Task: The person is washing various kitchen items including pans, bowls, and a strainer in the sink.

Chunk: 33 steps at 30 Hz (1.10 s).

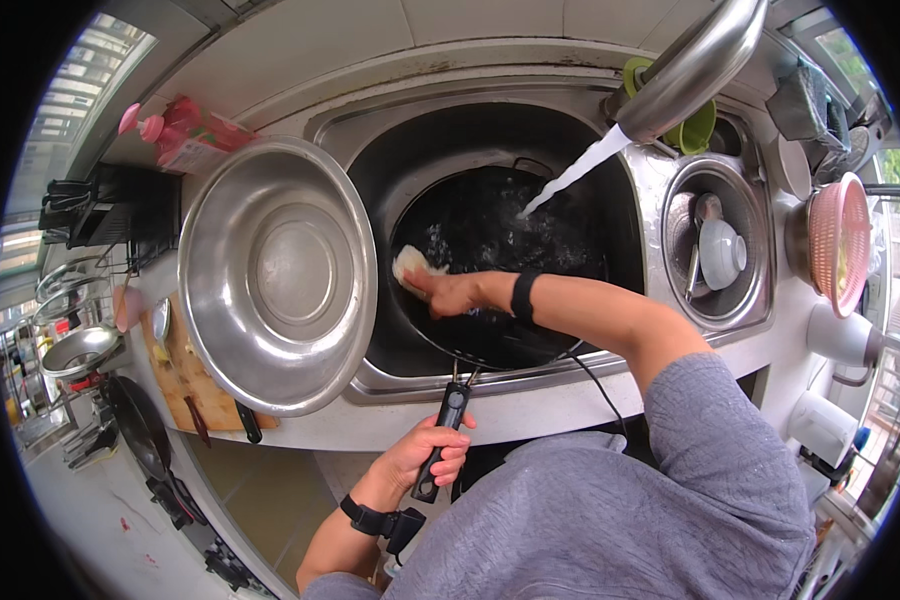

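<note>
A dark wok (pixel 495 330) sits in the sink (pixel 379 349), with water running into it from the steel faucet (pixel 690 71). My left hand (pixel 431 454) grips the wok's black handle (pixel 454 405), which sticks out over the sink's front edge. Reaching across the wok, my right hand (pixel 450 292) presses a pale scrubbing cloth or sponge (pixel 412 264) against the wok's left inner wall. Ripples and splashes break the dark surface where the stream lands.
Left of the sink, a large steel basin (pixel 210 300) overlaps a wooden cutting board (pixel 169 382) with knives. A smaller drain basin (pixel 679 247) on the right holds a white bowl (pixel 720 255). Farther right are a pink colander (pixel 840 247) and a white jug (pixel 840 334).
</note>
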{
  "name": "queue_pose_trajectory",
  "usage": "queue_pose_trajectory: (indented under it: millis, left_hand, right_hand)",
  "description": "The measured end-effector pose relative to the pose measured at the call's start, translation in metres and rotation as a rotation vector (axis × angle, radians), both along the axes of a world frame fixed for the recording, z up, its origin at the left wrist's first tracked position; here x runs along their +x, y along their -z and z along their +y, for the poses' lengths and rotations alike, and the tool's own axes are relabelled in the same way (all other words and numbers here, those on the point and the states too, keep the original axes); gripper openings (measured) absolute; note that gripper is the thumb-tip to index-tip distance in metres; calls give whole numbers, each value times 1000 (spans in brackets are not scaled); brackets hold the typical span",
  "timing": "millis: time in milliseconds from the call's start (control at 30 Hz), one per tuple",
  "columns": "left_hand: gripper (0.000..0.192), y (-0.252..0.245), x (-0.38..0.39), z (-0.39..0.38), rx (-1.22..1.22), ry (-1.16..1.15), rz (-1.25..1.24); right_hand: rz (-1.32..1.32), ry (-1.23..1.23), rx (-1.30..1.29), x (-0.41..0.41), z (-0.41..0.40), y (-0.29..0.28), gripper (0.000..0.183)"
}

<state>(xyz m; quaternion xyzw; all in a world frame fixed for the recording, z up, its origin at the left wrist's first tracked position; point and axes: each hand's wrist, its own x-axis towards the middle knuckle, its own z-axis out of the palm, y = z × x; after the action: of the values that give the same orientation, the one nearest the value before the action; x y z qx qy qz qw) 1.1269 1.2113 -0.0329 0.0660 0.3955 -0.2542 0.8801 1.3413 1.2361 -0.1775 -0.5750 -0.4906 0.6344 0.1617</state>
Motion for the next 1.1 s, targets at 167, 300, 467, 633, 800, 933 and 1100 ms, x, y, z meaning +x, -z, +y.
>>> queue_pose_trajectory:
  millis: [167,300,467,633,800,933,1100]
  left_hand:
    - [19,-10,-2,-3,56,-56,70]
    - [18,-17,-3,-14,113,-57,115]
    - [18,-21,-1,-18,40,-138,-26]
    - [34,-27,10,-32,-88,-400,-183]
    - [26,-44,39,-32,-25,-341,-128]
    - [15,-75,63,-55,248,-120,-38]
    - [14,-117,98,-69,438,1,18]
  right_hand:
    - [-288,-75,-53,32,35,59,61]
    - [-567,-484,-276,63,37,63,44]
    - [-530,-905,-199,113,-27,137,29]
    - [-319,-616,-39,65,-98,60,32]
    - [203,-139,-247,47,-125,-65,45]
    - [207,-48,-44,65,-157,-91,38]
    - [-225,-186,170,92,-188,-87,32]
